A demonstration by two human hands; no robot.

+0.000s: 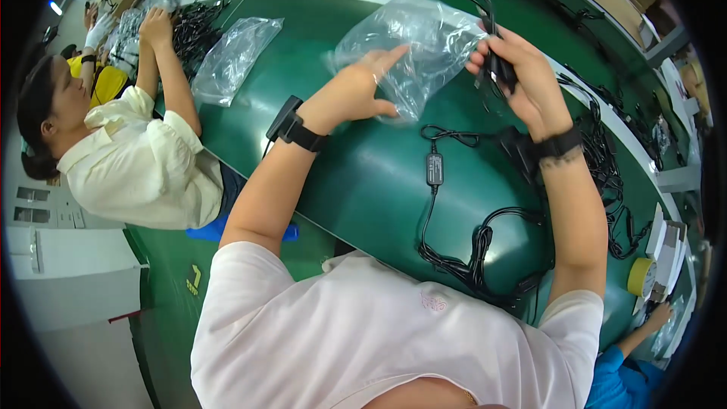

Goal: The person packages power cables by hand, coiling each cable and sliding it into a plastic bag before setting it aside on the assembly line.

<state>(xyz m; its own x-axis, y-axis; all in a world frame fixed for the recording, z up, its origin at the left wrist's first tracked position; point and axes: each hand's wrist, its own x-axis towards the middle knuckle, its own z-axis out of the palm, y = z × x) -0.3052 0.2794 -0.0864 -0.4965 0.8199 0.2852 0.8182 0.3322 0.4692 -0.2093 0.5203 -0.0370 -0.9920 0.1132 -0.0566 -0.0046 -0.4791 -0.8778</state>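
My left hand (362,89) is against a clear plastic bag (428,19), its index finger stretched out and its thumb apart. Whether its fingers lie inside the bag or in front of it, I cannot tell. My right hand (530,72) is closed around a bundled black cable (496,64), with loops sticking up above the fingers. The bag's right edge meets the fingertips of that hand. Below the hands, another black cable with a small inline box (434,169) lies on the green table (363,189).
A second clear bag (236,60) lies at the left, near a seated co-worker (144,151) and a heap of black cables (197,34). More cables (602,151) are piled beyond my right arm. Yellow tape (641,276) stands at the right, near another person's blue sleeve (617,375).
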